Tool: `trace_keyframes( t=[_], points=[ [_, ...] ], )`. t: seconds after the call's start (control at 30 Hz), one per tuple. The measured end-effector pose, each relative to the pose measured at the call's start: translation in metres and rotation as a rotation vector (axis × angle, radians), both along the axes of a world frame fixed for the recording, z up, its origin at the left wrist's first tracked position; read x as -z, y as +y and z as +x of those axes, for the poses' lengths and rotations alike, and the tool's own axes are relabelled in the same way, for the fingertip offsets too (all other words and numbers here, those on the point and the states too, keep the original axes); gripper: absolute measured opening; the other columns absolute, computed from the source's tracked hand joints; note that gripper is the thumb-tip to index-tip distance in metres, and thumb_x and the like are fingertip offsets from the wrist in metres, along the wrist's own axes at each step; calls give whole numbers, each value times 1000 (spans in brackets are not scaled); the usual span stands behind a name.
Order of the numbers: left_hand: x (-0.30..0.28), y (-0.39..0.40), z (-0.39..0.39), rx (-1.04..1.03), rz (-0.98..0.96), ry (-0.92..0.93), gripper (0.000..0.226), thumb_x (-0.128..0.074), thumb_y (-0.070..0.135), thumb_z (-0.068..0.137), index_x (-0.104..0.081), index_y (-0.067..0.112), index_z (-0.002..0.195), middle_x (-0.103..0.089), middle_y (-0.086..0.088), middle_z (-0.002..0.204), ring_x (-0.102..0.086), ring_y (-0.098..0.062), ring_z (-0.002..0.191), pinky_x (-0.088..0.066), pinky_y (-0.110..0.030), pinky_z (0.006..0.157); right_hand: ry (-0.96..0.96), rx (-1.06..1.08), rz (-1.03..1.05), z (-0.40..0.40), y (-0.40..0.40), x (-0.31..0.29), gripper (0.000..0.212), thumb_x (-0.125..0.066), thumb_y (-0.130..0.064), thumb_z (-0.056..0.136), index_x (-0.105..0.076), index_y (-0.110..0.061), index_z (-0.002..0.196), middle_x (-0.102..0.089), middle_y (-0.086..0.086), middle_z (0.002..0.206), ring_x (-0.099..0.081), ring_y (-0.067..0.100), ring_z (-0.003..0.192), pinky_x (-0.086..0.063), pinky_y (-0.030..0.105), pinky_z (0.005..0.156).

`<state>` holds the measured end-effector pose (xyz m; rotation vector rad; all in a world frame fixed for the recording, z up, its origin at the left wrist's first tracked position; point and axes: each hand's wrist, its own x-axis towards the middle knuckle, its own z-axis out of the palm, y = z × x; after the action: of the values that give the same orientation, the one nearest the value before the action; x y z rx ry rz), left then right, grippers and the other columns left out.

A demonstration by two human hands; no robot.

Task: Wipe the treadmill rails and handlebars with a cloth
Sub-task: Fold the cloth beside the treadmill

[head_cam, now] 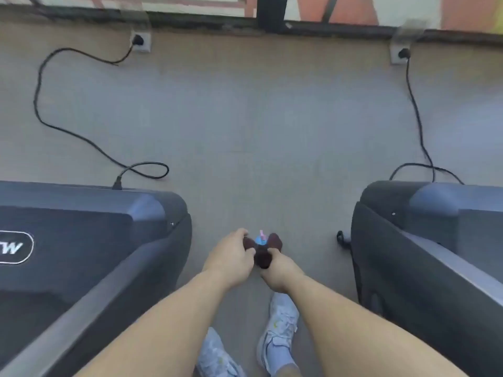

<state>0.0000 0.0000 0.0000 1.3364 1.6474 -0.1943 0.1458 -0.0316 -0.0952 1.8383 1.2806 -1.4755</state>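
Gripping the soft, light, bunched dark maroon cloth (262, 255) in both hands, left hand (231, 257) and right hand (280, 270), we judge any fold holds

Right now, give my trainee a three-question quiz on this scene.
1. True or false: both hands grip the dark cloth.
2. The cloth is: A) on the left treadmill, B) held over the floor between the treadmills, C) on the right treadmill.
3. How many wall sockets have a cable plugged in?

Key: 1 true: left hand and right hand hold it. 2 B. 3 two.
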Motion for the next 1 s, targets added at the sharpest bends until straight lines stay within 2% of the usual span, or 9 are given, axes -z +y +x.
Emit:
trace_keyframes(
  t=[0.27,0.4,0.5,0.63,0.77,0.8,0.87,0.93,1.0],
  points=[
    [88,-31,-17,66,-152,79,58,-49,37,101,-29,25,154,-39,6,157,-43,-18,140,-38,-33,110,-154,5,84,-2,-2,103,67,-55,-30,99,-22,-35,157,-53,4,135,-62,28,118,-43,35,82],
    [98,-32,-27,62,-155,99,57,-49,38,101,-30,27,154,-39,10,158,-42,-17,141,-38,-33,111,-286,-50,185,-8,-1,114,36,-53,-26,101,-43,-24,135,-56,4,124,-65,27,107,-40,33,75],
    [81,-36,-32,32,-172,108,56,-50,37,101,-32,26,153,-41,8,156,-43,-18,141,-38,-33,111,-290,-108,183,-10,-4,91,23,-52,-27,101,-49,-22,124,-58,4,122,-65,27,107,-39,34,74],
    [38,-47,-36,-152,-291,113,46,-51,38,101,-47,23,144,-55,0,145,-51,-23,132,-42,-34,107,-224,7,140,-13,-10,12,28,-54,-35,96,-52,-24,122,-65,0,118,-64,26,109,-41,32,78],
    [-63,-53,-34,-437,-389,15,29,-49,42,102,-68,19,98,-69,-8,118,-59,-29,122,-43,-29,93,74,305,139,-24,-26,-105,20,-65,-36,92,-61,-26,109,-70,-4,110,-66,23,104,-52,34,87],
    [-92,-53,-36,-530,-403,-20,34,-50,45,102,-69,18,99,-67,-11,116,-60,-30,123,-42,-29,91,189,358,118,-25,-27,-141,17,-70,-33,91,-62,-24,103,-72,-5,102,-68,21,97,-55,37,88],
    [-150,-55,-43,-744,-452,-111,62,-53,63,93,-68,11,123,-65,-9,127,-58,-27,124,-40,-28,98,391,400,16,-27,-20,-215,15,-74,-27,94,-61,-21,98,-73,-4,90,-70,17,83,-56,32,74],
    [-194,-64,-52,-919,-455,-237,90,-59,85,67,-66,19,128,-68,-1,127,-61,-22,120,-41,-35,108,545,338,-139,-29,-7,-290,15,-74,-26,96,-62,-20,102,-76,-3,96,-72,17,89,-53,29,72],
    [-237,-69,-60,-1029,-348,-290,81,-65,79,65,-69,19,119,-74,-1,113,-67,-22,108,-48,-36,100,598,233,-249,-30,10,-345,16,-77,-27,94,-65,-22,104,-76,-6,101,-72,18,98,-54,33,82]
  ],
)
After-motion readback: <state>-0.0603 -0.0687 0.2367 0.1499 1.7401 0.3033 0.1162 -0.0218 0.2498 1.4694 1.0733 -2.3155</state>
